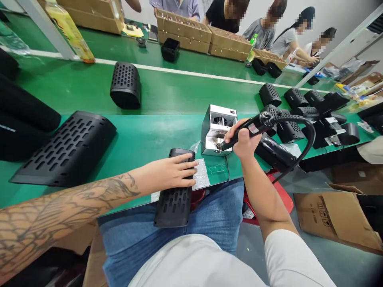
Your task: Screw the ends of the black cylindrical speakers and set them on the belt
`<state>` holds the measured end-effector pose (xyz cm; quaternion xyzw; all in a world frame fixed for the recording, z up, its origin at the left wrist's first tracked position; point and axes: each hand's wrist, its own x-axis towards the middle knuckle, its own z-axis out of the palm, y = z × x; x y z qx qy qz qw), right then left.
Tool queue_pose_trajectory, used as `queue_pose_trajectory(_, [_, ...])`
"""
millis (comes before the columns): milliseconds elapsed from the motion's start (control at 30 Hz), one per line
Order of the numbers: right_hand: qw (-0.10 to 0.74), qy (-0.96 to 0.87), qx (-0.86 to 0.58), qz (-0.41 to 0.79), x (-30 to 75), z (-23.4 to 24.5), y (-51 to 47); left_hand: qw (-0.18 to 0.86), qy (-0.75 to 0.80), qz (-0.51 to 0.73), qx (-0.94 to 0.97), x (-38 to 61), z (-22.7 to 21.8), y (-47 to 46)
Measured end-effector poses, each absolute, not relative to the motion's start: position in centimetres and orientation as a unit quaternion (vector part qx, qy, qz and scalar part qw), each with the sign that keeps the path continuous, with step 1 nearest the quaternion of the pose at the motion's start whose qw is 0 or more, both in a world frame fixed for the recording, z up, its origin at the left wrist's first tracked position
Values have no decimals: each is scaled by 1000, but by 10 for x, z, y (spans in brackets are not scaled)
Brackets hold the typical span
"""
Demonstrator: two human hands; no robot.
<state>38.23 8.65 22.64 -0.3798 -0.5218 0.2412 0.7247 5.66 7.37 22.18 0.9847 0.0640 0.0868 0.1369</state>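
Note:
My left hand point(181, 170) lies flat with fingers spread over a black perforated housing point(174, 207). That housing extends past the table edge above my lap. My right hand point(247, 142) is wrapped round a black electric screwdriver point(254, 126) with a thick cable at its rear. The screwdriver's tip is down at the front of a small silver screw feeder point(220, 129); whether it touches a screw is too small to tell. Bubble wrap point(202, 175) lies on the table beside the housing under my left hand.
Large black perforated covers point(70, 147) lie to the left, with one smaller housing point(125, 85) standing farther back. Several black housings point(295, 97) crowd the right. Cardboard boxes point(184, 32) line the far bench, where other people work. A carton point(332, 217) sits at lower right.

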Motion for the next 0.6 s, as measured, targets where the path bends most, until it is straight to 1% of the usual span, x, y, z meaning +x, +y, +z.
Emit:
queue_pose_trajectory(67, [724, -523, -384, 234, 383, 224, 87, 84, 102, 57, 990, 52, 222, 66])
queue_pose_trajectory(133, [722, -523, -389, 232, 384, 224, 87, 28, 188, 28, 981, 46, 222, 51])
queue_pose_trajectory(200, [724, -520, -387, 236, 385, 228, 85, -1, 293, 11, 956, 44, 222, 34])
queue_pose_trajectory(267, [733, -515, -370, 246, 386, 237, 76, -4, 376, 7, 927, 47, 221, 19])
queue_pose_trajectory(367, [738, -534, -312, 272, 388, 257, 43, 13, 433, 16, 901, 54, 218, 6])
queue_pose_trajectory(433, [712, -572, -270, 304, 388, 271, 11, 21, 442, 24, 896, 57, 216, 4])
queue_pose_trajectory(500, [668, -607, -256, 345, 385, 281, -19, 24, 443, 23, 896, 57, 215, 5])
queue_pose_trajectory(600, [637, -626, -251, 373, 375, 283, -48, 33, 443, 15, 896, 57, 216, 8])
